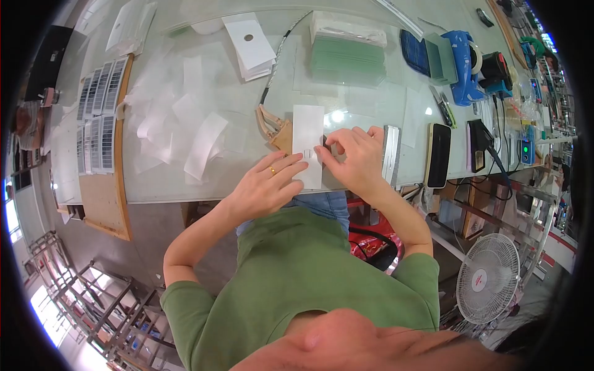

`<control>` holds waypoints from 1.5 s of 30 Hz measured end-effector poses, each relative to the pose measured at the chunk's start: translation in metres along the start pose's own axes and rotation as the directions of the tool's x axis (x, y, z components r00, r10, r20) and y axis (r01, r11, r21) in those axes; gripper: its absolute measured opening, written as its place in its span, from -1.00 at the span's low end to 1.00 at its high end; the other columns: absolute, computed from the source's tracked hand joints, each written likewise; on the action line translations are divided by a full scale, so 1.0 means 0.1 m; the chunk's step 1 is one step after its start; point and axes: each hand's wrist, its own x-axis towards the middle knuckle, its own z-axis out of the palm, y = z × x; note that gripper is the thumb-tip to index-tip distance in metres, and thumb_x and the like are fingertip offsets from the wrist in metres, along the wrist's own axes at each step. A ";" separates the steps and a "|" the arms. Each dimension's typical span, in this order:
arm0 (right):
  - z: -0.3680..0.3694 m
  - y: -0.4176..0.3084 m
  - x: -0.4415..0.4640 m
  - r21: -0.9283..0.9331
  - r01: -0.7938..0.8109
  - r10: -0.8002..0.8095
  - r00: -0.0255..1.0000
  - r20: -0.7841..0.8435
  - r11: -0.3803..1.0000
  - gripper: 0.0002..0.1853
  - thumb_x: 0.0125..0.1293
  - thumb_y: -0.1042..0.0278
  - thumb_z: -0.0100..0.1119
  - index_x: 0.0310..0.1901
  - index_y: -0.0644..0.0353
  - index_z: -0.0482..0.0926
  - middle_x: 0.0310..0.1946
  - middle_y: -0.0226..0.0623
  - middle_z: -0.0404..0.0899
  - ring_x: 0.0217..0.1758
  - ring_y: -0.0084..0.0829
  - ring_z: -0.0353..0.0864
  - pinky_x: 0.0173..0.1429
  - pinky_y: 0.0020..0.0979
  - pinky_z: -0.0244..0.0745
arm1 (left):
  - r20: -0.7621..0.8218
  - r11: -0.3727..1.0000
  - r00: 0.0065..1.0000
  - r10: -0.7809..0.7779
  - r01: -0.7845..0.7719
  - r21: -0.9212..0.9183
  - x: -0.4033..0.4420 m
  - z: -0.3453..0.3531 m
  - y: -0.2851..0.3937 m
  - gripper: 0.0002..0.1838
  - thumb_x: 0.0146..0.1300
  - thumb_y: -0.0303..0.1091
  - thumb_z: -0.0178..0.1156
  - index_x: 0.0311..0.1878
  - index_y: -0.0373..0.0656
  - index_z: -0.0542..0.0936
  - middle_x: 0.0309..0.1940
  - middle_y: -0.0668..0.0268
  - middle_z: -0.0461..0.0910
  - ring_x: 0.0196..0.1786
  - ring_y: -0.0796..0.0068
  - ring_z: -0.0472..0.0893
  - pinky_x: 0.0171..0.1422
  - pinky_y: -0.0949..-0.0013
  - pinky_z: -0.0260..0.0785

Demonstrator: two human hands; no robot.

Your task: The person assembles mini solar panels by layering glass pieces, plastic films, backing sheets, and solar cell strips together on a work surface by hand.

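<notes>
A narrow white strip (307, 127) lies upright in view at the table's front edge, with a small dark-outlined mark on it. My left hand (269, 182), a ring on one finger, rests flat with spread fingers on the strip's left side. At its right edge my right hand (356, 154) has thumb and index finger pinched close to a small dark thing, too small to name. Just left of the strip sits a tan clamp-like tool (280, 133), joined to a braided cable (274, 68).
Loose white papers (207, 145) and a wooden-edged tray (127, 179) of dark-striped pieces lie left. Behind are stacked green glass sheets (348, 60) and white cards (249, 46). Rightward are a metal ruler (390, 154), a phone (438, 156), a blue tape dispenser (461, 68) and cables.
</notes>
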 end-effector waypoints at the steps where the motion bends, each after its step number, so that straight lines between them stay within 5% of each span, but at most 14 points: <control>1: -0.01 0.00 -0.02 -0.007 0.007 -0.007 1.000 -0.009 1.000 -0.78 0.10 0.24 0.48 -0.43 -0.05 0.54 -0.56 -0.64 0.53 -0.49 -0.53 0.41 -0.12 -0.28 0.07 | -0.016 0.999 1.000 0.001 0.000 0.040 0.00 0.03 0.01 -0.75 0.02 -0.47 0.34 -0.20 -0.12 0.57 0.10 0.22 0.60 0.21 0.23 0.60 0.29 0.07 0.49; 7: -0.12 -0.12 -0.15 -0.026 0.385 -0.383 0.921 0.070 0.922 -0.74 0.10 0.05 0.42 -0.25 -0.07 0.62 -0.29 -0.62 0.57 -0.25 -0.52 0.45 -0.06 -0.25 0.05 | -0.136 0.994 0.989 -0.057 0.043 -0.100 0.07 0.06 -0.04 -0.65 -0.13 -0.45 0.37 -0.18 -0.20 0.56 0.02 0.20 0.63 0.10 0.20 0.63 0.28 0.08 0.50; 9: -0.03 -0.09 -0.18 -0.514 0.559 -0.642 0.767 0.020 0.651 -0.80 0.10 0.13 0.34 -0.26 -0.11 0.56 -0.31 -0.61 0.51 -0.18 -0.59 0.48 -0.03 -0.24 0.05 | -0.165 0.989 0.984 -0.061 0.036 -0.147 0.18 -0.04 -0.07 -0.62 -0.15 -0.45 0.39 -0.17 -0.20 0.56 -0.04 0.20 0.64 0.04 0.18 0.64 0.27 0.08 0.50; 12: -0.20 -0.13 -0.02 -0.501 0.503 -0.627 0.772 -0.106 0.704 -0.81 0.05 0.23 0.32 -0.28 -0.13 0.57 -0.33 -0.66 0.52 -0.21 -0.62 0.49 -0.03 -0.20 0.00 | -0.125 0.927 0.986 -0.110 0.056 -0.371 0.40 -0.27 -0.15 -0.68 -0.05 -0.48 0.32 -0.15 -0.17 0.57 -0.15 0.18 0.62 -0.11 0.14 0.64 0.20 0.13 0.50; 15: -0.47 -0.29 0.25 -0.336 0.403 -0.494 0.830 -0.257 0.851 -0.80 0.01 0.27 0.41 -0.32 -0.06 0.60 -0.39 -0.69 0.53 -0.30 -0.59 0.48 -0.03 -0.24 -0.01 | 0.208 0.445 0.923 -0.323 0.343 -0.827 0.59 -0.52 -0.17 -0.73 0.22 -0.28 0.20 -0.05 -0.19 0.58 -0.15 0.24 0.63 -0.16 0.40 0.61 0.07 0.31 0.47; 17: -0.62 -0.27 0.34 0.213 0.051 -0.044 0.998 -0.035 0.976 -0.80 0.04 0.25 0.48 -0.34 0.02 0.63 -0.43 -0.60 0.52 -0.36 -0.51 0.45 0.03 -0.24 0.00 | 0.439 0.075 0.841 -0.318 0.484 -0.872 0.60 -0.50 -0.30 -0.55 0.40 -0.04 -0.01 0.07 -0.23 0.56 -0.08 0.27 0.63 -0.14 0.49 0.59 0.03 0.33 0.46; 19: -0.64 -0.22 0.38 0.271 -0.087 0.075 0.996 0.054 0.959 -0.80 0.13 0.25 0.49 -0.36 0.12 0.65 -0.49 -0.57 0.54 -0.39 -0.56 0.41 0.01 -0.32 0.13 | 0.457 -0.105 0.839 -0.296 0.447 -0.889 0.55 -0.36 -0.30 -0.39 0.48 0.08 -0.20 0.15 -0.29 0.53 -0.03 0.27 0.62 -0.14 0.50 0.58 0.08 0.31 0.47; 21: -0.52 -0.10 0.36 0.627 -0.489 0.308 0.872 0.382 0.607 -0.79 0.18 0.24 0.49 -0.37 0.16 0.65 -0.48 -0.58 0.59 -0.40 -0.68 0.36 -0.16 -0.49 0.23 | 0.600 -0.446 0.748 -0.285 0.451 -0.773 0.47 -0.29 -0.32 -0.41 0.53 0.06 -0.22 0.20 -0.28 0.52 -0.02 0.28 0.62 -0.11 0.49 0.59 0.10 0.30 0.48; 25: -0.32 0.07 0.27 0.670 -0.545 0.300 0.838 0.456 0.504 -0.76 0.21 0.23 0.48 -0.36 0.20 0.65 -0.47 -0.59 0.61 -0.43 -0.77 0.30 -0.33 -0.60 0.20 | 0.672 -0.428 0.665 -0.325 0.530 -0.732 0.38 -0.28 -0.26 -0.37 0.52 0.09 -0.22 0.23 -0.32 0.49 0.03 0.26 0.63 0.08 0.52 0.62 0.01 0.36 0.57; 30: -0.28 0.06 0.29 0.639 -0.611 0.308 0.790 0.530 0.468 -0.78 0.24 0.25 0.46 -0.30 0.22 0.67 -0.48 -0.55 0.63 -0.50 -0.80 0.34 -0.36 -0.62 0.23 | 0.693 -0.306 0.606 -0.391 0.624 -0.719 0.31 -0.29 -0.18 -0.57 0.48 -0.17 0.13 0.26 -0.25 0.54 -0.03 0.31 0.69 -0.06 0.59 0.66 -0.03 0.42 0.58; 37: -0.29 0.00 0.28 0.602 -0.614 0.294 0.782 0.550 0.510 -0.81 0.24 0.30 0.44 -0.25 0.19 0.65 -0.46 -0.61 0.55 -0.38 -0.75 0.31 -0.21 -0.60 0.25 | 0.629 -0.209 0.619 -0.471 0.615 -0.761 0.33 -0.24 -0.08 -0.64 0.44 -0.45 0.18 0.26 -0.29 0.52 -0.13 0.32 0.75 -0.15 0.66 0.68 -0.01 0.47 0.53; 40: -0.24 0.01 0.21 0.629 -0.578 0.322 0.814 0.483 0.520 -0.79 0.26 0.35 0.42 -0.17 0.20 0.60 -0.44 -0.58 0.54 -0.36 -0.72 0.32 -0.17 -0.58 0.28 | 0.583 -0.188 0.649 -0.488 0.574 -0.797 0.32 -0.22 -0.05 -0.65 0.45 -0.47 0.16 0.26 -0.30 0.51 -0.14 0.30 0.75 -0.14 0.68 0.67 0.00 0.50 0.49; 42: -0.17 -0.04 0.16 0.807 -0.344 0.375 0.912 0.165 0.481 -0.80 0.27 0.33 0.43 -0.24 0.23 0.61 -0.44 -0.54 0.59 -0.40 -0.68 0.33 -0.24 -0.59 0.28 | 0.549 -0.160 0.647 -0.529 0.559 -0.813 0.33 -0.25 -0.03 -0.66 0.45 -0.47 0.15 0.25 -0.32 0.50 -0.16 0.31 0.75 -0.14 0.69 0.66 0.02 0.50 0.48; 45: -0.24 0.03 0.10 0.674 -0.353 0.255 0.936 0.244 0.649 -0.84 0.33 0.40 0.35 -0.18 0.20 0.55 -0.33 -0.52 0.53 -0.23 -0.67 0.40 -0.06 -0.58 0.32 | 0.538 -0.116 0.651 -0.536 0.574 -0.810 0.34 -0.27 -0.02 -0.65 0.46 -0.49 0.14 0.26 -0.33 0.48 -0.17 0.31 0.75 -0.13 0.69 0.66 0.03 0.50 0.47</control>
